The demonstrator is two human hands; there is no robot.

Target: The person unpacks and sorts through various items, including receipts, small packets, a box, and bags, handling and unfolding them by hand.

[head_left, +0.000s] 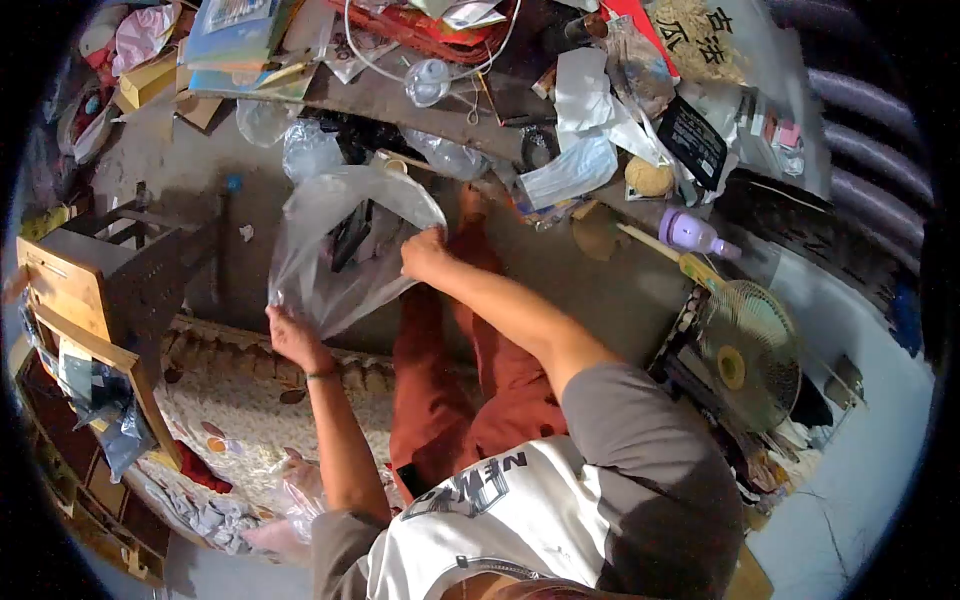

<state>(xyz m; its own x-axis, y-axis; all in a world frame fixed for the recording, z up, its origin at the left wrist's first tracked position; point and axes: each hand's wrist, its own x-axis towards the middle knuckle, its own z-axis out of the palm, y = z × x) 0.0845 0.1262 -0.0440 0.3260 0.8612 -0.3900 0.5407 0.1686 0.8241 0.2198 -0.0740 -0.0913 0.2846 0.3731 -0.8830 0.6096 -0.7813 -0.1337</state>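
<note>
1. Left of centre in the frame, the left hand (297,340), with a dark wristband (320,374), pinches the lower-left edge of a large, clear, thin plastic bag (305,250).
2. At the centre of the frame, the right hand (428,255) is closed on the bag's right rim.
3. The bag spans both hands, its rounded mouth spread wide.
4. Right of frame: a round wire-caged fan with a yellow hub (765,345), just below a pale purple plastic bottle (690,232).
5. Upper centre-right: a pale blue pleated face mask (570,175).

A cluttered room in a home — patterned bedding (245,395), an electric fan (748,350), a heaped tabletop (375,98).
</note>
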